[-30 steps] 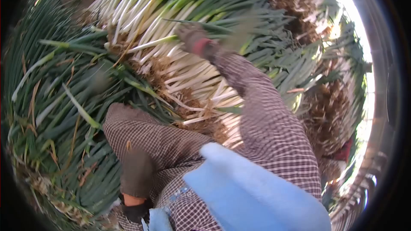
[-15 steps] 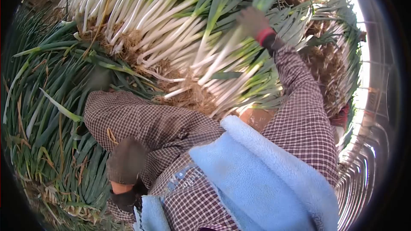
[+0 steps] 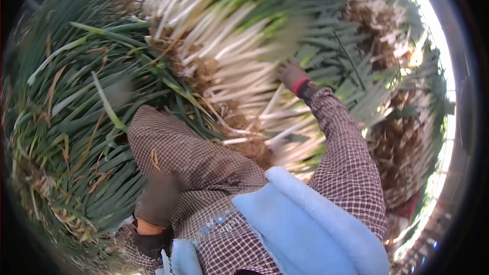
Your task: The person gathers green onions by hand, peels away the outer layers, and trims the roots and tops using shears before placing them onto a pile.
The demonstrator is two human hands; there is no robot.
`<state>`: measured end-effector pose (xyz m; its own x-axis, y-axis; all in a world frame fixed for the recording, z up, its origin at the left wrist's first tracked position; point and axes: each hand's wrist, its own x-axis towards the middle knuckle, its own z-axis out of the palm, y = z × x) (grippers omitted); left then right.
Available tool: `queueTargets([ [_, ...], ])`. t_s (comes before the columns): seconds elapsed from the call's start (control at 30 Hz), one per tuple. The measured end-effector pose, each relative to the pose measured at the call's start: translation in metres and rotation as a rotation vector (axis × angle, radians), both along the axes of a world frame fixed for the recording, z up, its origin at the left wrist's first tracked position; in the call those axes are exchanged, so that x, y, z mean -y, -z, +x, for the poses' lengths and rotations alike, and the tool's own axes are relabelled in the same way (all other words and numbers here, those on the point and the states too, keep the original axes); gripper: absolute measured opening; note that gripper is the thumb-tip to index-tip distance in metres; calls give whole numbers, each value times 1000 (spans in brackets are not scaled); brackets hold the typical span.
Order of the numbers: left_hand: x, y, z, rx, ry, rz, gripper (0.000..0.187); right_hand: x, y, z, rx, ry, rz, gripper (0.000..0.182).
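Note:
A thick layer of green onions (image 3: 229,79) lies in front of me, with white stalks, brown roots and green leaves. My right hand (image 3: 293,75), in a dark glove with a red cuff, is over the middle of the layer, where white turns to green. Its fingers look stretched out over the stalks, though motion blurs them. Just below it, a few white stalks lie with their roots (image 3: 254,153) toward me. My left hand (image 3: 160,201), also gloved, is by my bent leg (image 3: 188,147); only its back shows and its fingers are hidden.
More green onions with dark leaves (image 3: 76,117) are heaped at the left. Other bunches with brown roots (image 3: 402,142) are stacked at the right. A light blue fleecy cloth (image 3: 305,224) lies across my checked clothing. A bright curved plastic wall (image 3: 453,91) runs along the right edge.
The view has turned, so the onions appear farther right and lower. My right hand has moved back from the leaves toward the white stalks. My left hand stays by my leg.

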<state>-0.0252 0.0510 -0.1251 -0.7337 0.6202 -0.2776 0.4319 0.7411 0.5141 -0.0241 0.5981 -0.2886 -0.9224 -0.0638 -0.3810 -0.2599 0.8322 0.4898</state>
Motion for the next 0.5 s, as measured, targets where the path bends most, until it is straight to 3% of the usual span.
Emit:
queueTargets([
  [0.07, 1, -14, 2, 29, -53, -11, 17, -14, -16, 19, -68, 80, -151, 33],
  [0.17, 10, -15, 0, 61, -97, -82, 18, 3, -53, 51, 165, 312, -31, 48],
  [0.2, 14, -11, 0, 72, -91, -92, 18, 4, -47, 72, 116, 242, -6, 45],
  [0.27, 24, 3, -1, 90, -93, -118, 19, 17, -50, 93, 351, 423, 67, 41],
  [0.3, 26, 7, 2, 61, -86, -39, 19, 5, -36, 108, 386, 528, -56, 50],
  [0.37, 32, 7, 6, 2, -103, 78, 20, -15, -19, 116, 470, 650, -65, 58],
  [0.4, 31, 2, 3, 53, -63, 7, 21, -63, 37, 133, 382, 587, -53, 57],
  [0.43, 32, -4, -1, 108, -44, -64, 22, -67, 34, 122, 416, 590, -54, 57],
  [0.5, 50, 0, 14, -94, -106, 120, 19, -72, 29, 96, 446, 544, -31, 57],
])
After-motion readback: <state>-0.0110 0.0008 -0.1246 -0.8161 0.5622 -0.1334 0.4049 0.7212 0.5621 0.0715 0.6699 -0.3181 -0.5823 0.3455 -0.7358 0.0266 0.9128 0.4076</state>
